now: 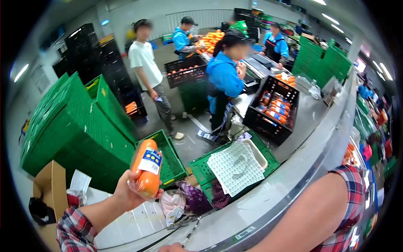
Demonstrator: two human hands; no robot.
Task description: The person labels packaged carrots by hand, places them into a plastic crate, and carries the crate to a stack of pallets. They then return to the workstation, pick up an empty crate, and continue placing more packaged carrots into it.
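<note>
My left hand (pixel 126 191) is closed round a clear-wrapped pack of carrots (pixel 147 176) and holds it up at left of centre. The pack carries a blue and white label with a barcode. Low in the view, my right forearm (pixel 289 214) reaches across from the right. Only a sliver of my right hand (pixel 175 248) shows at the bottom edge, so its fingers are hidden. A thin dark cable (pixel 161 240) and a pale rod (pixel 191 232) lie close to that hand.
Beyond my hands stand an open green crate (pixel 178 161), a green crate bearing white label sheets (pixel 235 166), and a black crate of packed carrots (pixel 275 111). Tall green crates (pixel 79 130) rise at left. Several people in blue work around a carrot table; one person (pixel 145 63) wears white.
</note>
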